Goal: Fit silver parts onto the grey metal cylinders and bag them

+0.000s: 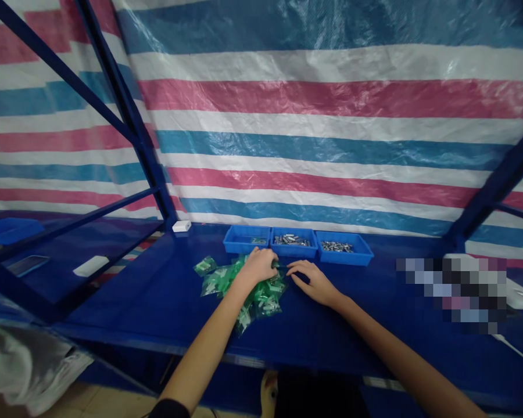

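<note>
A heap of small green-tinted clear plastic bags (pixel 220 281), with small pale and metallic pieces inside, lies on the blue table (pixel 157 296). My left hand (pixel 260 266) rests over the top of the heap with its fingers curled in. What those fingers grip is hidden beneath them. Just right of the heap, my right hand (pixel 314 281) is low over the table, palm down, fingers stretched toward the left hand and thumb apart. I see nothing held in it.
Behind the bags stand three blue trays: a left tray (pixel 235 248) with a few small pieces, a middle tray (pixel 294 251) and a right tray (pixel 348 257) with metal parts. A white box (pixel 182 226) sits at the back left. Blue frame posts (pixel 150 162) flank the table.
</note>
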`<action>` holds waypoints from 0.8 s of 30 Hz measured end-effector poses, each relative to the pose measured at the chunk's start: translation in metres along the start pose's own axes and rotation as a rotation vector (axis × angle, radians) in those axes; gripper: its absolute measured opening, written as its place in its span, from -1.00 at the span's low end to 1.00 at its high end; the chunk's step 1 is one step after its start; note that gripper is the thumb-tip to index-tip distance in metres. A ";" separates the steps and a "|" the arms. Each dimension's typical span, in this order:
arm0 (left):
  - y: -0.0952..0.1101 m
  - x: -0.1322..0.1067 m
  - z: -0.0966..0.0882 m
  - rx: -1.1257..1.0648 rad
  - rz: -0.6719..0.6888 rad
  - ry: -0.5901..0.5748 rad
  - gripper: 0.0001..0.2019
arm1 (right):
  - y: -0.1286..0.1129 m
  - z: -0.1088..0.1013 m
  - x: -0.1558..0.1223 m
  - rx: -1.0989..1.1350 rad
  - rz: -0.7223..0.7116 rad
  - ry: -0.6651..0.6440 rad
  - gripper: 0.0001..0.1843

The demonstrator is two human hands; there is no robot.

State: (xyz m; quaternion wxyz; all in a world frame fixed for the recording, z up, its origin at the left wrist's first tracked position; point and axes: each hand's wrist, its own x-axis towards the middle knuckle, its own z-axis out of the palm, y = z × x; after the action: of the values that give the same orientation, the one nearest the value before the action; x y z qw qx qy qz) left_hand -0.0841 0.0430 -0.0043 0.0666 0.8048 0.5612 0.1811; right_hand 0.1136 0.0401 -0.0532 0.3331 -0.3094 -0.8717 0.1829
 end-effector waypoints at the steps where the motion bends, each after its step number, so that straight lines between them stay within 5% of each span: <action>1: 0.000 0.001 0.001 -0.011 0.005 0.020 -0.76 | 0.001 0.001 0.000 0.032 0.010 0.044 -0.80; 9: 0.008 0.015 0.011 -0.533 0.091 0.257 -0.76 | 0.007 0.000 0.005 0.388 0.300 0.280 -0.56; 17: 0.020 0.018 0.023 -0.894 -0.008 0.224 -0.76 | 0.007 -0.005 0.009 0.651 0.389 0.443 -0.35; 24: 0.020 0.014 0.016 -0.808 0.147 0.197 -0.86 | 0.008 -0.021 0.007 0.237 0.209 0.532 -0.81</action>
State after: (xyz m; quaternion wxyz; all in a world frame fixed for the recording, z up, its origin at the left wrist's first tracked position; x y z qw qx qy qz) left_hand -0.0561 0.0507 -0.0101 0.3097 0.7306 0.3899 0.4671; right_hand 0.1278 0.0529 -0.0397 0.5628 -0.3935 -0.6898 0.2292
